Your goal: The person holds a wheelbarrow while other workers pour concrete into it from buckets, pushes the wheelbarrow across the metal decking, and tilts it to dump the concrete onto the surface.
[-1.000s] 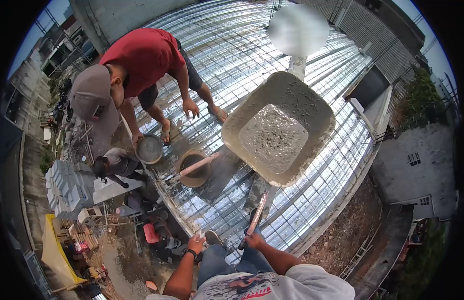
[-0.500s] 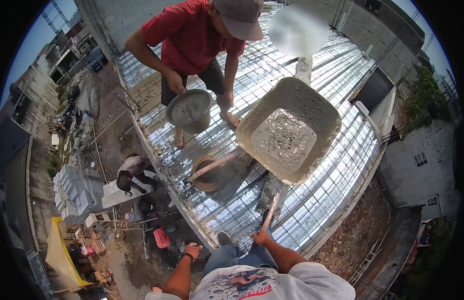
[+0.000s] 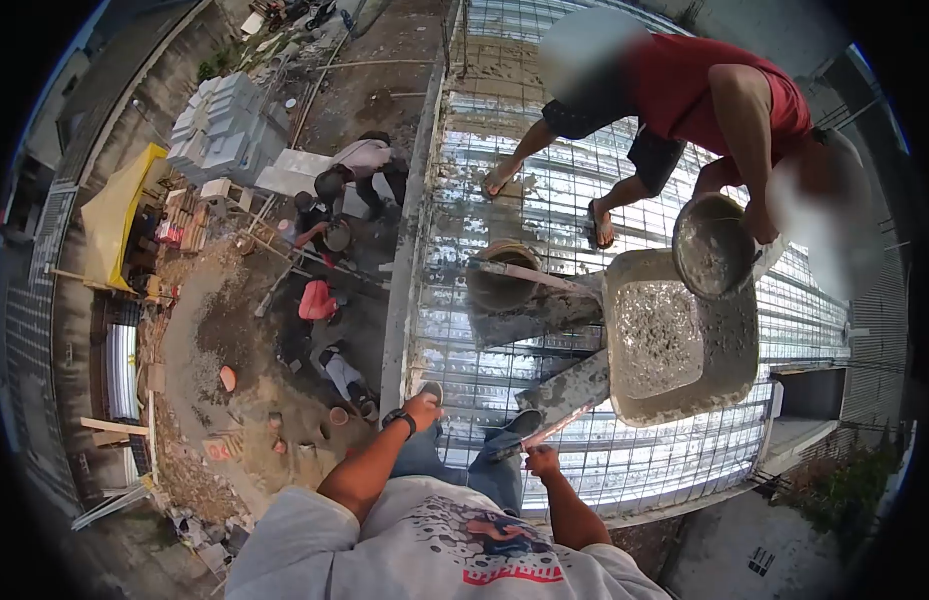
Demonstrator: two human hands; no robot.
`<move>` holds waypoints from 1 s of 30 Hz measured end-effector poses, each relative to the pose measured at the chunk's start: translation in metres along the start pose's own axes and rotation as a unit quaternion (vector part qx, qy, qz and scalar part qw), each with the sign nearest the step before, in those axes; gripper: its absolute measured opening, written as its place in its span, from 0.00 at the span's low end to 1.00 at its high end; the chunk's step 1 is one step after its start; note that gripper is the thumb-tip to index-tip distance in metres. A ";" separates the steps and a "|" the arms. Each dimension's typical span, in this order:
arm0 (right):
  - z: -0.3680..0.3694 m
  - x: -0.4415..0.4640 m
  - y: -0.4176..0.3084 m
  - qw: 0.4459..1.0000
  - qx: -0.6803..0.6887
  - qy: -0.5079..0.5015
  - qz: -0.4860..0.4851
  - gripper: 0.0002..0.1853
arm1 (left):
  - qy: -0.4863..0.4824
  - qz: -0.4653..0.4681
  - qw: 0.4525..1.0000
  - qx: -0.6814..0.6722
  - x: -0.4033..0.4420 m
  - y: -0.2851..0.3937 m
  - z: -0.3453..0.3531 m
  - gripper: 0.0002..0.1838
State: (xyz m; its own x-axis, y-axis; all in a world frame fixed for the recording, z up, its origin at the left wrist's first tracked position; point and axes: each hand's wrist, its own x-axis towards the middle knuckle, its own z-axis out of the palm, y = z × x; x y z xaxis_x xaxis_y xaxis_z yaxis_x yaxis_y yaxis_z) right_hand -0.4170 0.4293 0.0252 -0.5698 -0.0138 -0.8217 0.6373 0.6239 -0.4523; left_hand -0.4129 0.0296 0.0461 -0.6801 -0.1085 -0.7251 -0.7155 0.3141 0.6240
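Observation:
A wheelbarrow with a concrete-smeared tray holds wet grey concrete in front of me. My right hand is closed at the end of its near wooden handle. The other handle reaches across a bucket on the deck, away from my hands. My left hand, with a dark watch on the wrist, is closed over my shoe, with nothing visible in it. A co-worker in a red shirt bends over the tray's far side and holds a concrete-coated bucket tilted at its rim.
Steel mesh lies over the shiny metal deck. Along its left runs the deck edge, with a drop to the ground. Several people work below near stacked pale blocks and a yellow tarp.
My view has turned left. The co-worker has moved from beside the wheelbarrow to bend over its far side, bringing the bucket to the tray. My left hand has risen toward my shoe.

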 end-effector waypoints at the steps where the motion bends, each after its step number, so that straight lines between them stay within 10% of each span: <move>1: 0.003 0.026 0.024 0.989 -0.038 0.012 -0.140 0.13 | 0.000 -0.022 1.000 -0.019 -0.005 -0.014 -0.003 0.31; 7: -0.002 0.017 -0.073 0.998 0.016 0.002 -0.064 0.21 | 0.067 -0.077 0.983 0.156 -0.040 -0.089 -0.053 0.31; 17: 0.062 0.015 -0.099 0.998 0.040 -0.028 -0.027 0.17 | 0.075 -0.071 0.994 0.028 0.005 -0.152 -0.087 0.33; 20: 0.058 0.041 -0.036 0.769 -0.443 0.042 -0.459 0.14 | 0.087 -0.060 0.993 -0.050 -0.008 -0.084 -0.085 0.33; 22: 0.049 0.059 0.000 0.729 -0.508 0.014 -0.459 0.13 | 0.071 -0.013 0.991 -0.110 -0.006 -0.074 -0.074 0.33; 24: 0.043 0.105 0.056 0.807 -0.362 0.067 -0.461 0.10 | 0.043 -0.008 0.991 -0.127 -0.013 -0.064 -0.072 0.32; 26: 0.034 0.106 0.030 0.980 -0.186 0.022 -0.069 0.14 | 0.023 -0.010 0.993 -0.114 -0.009 -0.086 -0.070 0.32; 30: 0.025 0.084 -0.021 0.965 -0.225 0.116 -0.069 0.21 | -0.030 -0.103 0.993 -0.055 -0.001 -0.138 -0.079 0.33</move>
State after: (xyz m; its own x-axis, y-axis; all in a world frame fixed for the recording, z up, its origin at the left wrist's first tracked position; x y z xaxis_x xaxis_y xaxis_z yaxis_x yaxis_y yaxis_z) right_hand -0.4654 0.3953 -0.0425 -0.7671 0.0208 -0.6412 0.2864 0.9054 -0.3133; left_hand -0.3261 -0.0884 -0.0160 -0.5095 -0.1014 -0.8545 -0.8534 0.1864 0.4868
